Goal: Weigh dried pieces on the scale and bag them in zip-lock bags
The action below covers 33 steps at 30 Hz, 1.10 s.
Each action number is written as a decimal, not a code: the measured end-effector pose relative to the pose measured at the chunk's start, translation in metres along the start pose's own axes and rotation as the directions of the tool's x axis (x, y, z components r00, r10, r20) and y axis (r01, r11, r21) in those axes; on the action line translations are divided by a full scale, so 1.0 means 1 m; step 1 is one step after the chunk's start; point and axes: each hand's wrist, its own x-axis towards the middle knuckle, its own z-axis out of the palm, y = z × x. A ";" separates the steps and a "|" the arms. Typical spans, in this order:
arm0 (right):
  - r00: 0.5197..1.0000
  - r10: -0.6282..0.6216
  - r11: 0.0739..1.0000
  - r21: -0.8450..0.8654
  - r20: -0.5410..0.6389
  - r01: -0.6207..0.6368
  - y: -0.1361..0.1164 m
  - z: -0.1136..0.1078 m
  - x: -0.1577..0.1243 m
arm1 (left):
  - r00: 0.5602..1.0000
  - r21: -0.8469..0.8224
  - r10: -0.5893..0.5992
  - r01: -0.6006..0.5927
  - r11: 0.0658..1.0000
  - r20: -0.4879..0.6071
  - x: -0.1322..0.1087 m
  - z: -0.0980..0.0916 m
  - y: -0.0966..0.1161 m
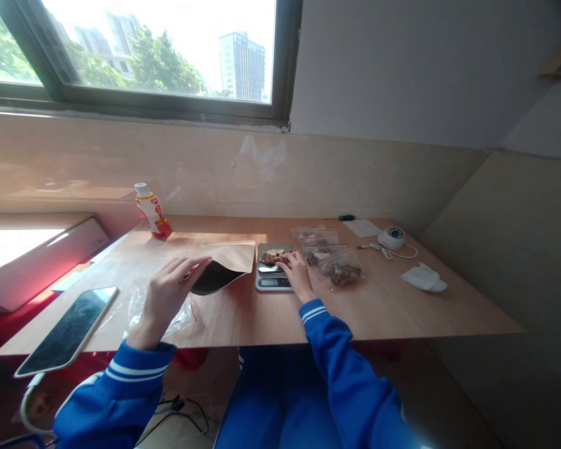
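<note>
Left hand [166,293] holds pouch [231,257]; right hand [298,275] touches pieces [271,255].

On the table [243,321], a scale [263,284] sits between a pouch [234,257], left, and zip bags [340,272], right.

Pouch [234,255] — matt paper, scale plate [267,269] — glossy metal

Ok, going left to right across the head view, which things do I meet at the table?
Phone, red-and-white bottle, brown pouch, scale, nearest zip bag, white dome-shaped device, crumpled white tissue.
</note>
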 end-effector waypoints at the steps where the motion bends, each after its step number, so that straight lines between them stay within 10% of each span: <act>1: 1.000 -0.011 1.000 0.013 0.002 0.011 0.000 0.000 -0.001 | 1.000 0.001 -0.001 0.001 1.000 -0.001 0.000 0.000 0.000; 11: 1.000 -0.021 0.996 -0.087 -0.004 0.021 0.004 0.003 -0.003 | 0.999 0.006 0.035 -0.035 0.999 0.004 -0.001 0.000 0.001; 17: 0.958 -0.205 0.972 0.070 -0.202 0.223 -0.046 -0.013 -0.023 | 0.999 -0.024 0.010 -0.009 1.000 0.038 -0.001 0.001 0.005; 22: 0.814 -0.575 0.814 0.166 0.087 0.557 -0.112 -0.007 -0.051 | 0.997 0.014 0.017 -0.019 1.000 0.079 0.001 0.010 0.013; 33: 0.773 -0.449 0.783 -0.219 0.448 0.582 -0.172 0.027 -0.039 | 0.995 0.033 0.012 -0.016 0.999 0.097 -0.011 0.012 0.011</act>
